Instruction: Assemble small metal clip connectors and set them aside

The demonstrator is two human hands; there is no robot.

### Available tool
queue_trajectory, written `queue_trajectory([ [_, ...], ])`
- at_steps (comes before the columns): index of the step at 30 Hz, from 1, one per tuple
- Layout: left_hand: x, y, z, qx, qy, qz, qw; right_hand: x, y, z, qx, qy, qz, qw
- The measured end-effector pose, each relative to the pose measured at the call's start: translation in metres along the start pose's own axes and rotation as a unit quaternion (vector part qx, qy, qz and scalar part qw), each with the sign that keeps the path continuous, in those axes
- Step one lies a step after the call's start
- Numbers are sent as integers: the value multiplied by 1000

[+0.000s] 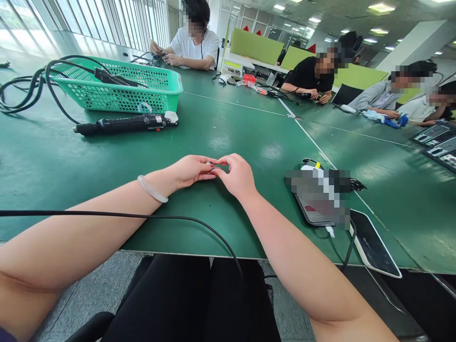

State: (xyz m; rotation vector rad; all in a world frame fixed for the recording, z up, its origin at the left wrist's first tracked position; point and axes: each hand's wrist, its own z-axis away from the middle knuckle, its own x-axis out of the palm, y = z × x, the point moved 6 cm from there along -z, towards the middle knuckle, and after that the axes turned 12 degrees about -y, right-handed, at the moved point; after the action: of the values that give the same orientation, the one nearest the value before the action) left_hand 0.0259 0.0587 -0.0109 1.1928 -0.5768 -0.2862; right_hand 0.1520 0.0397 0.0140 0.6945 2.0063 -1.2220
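My left hand (190, 171) and my right hand (237, 176) meet on the green table (107, 156) in front of me. Both are pinched together at the fingertips around a tiny metallic part (210, 165), too small to identify. A pale bangle (152, 189) sits on my left wrist. Both forearms rest over the table's near edge.
A black electric screwdriver (124, 124) lies in front of a green plastic basket (121, 85) with black cables at the far left. A phone (315, 209) and a tablet (374, 247) lie at the right near the edge. A black cable (142, 216) crosses my left arm. Several other people sit at the far side.
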Motion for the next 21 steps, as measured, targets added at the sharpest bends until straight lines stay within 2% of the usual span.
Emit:
queue_trajectory([
  [2, -6, 6, 7, -20, 26, -47, 998, -2, 3, 1, 4, -3, -7, 1000],
  [4, -20, 18, 20, -31, 63, -140, 988, -4, 9, 2, 26, -8, -18, 999],
  [7, -54, 41, 49, -47, 137, -304, 941, -8, 19, 5, 70, -12, -45, 996],
  [8, -68, 48, 60, -66, 154, -378, 911, -10, 21, 5, 80, -10, -53, 995],
  [9, -84, 54, 73, -97, 185, -453, 867, -12, 23, 6, 85, -7, -59, 995],
  [12, -126, 71, 109, -184, 273, -655, 680, -15, 25, 6, 85, 3, -68, 994],
  [13, -135, 74, 118, -198, 278, -688, 641, -15, 25, 5, 85, 4, -69, 994],
  [14, -142, 75, 125, -213, 277, -701, 622, -15, 25, 5, 84, 4, -69, 994],
  [16, -148, 74, 137, -236, 265, -713, 604, -14, 25, 5, 83, 2, -68, 994],
  [20, -139, 72, 147, -254, 242, -740, 573, -13, 28, 4, 82, 0, -64, 995],
  [21, -138, 72, 147, -254, 243, -741, 573, -13, 29, 4, 82, 1, -64, 995],
])
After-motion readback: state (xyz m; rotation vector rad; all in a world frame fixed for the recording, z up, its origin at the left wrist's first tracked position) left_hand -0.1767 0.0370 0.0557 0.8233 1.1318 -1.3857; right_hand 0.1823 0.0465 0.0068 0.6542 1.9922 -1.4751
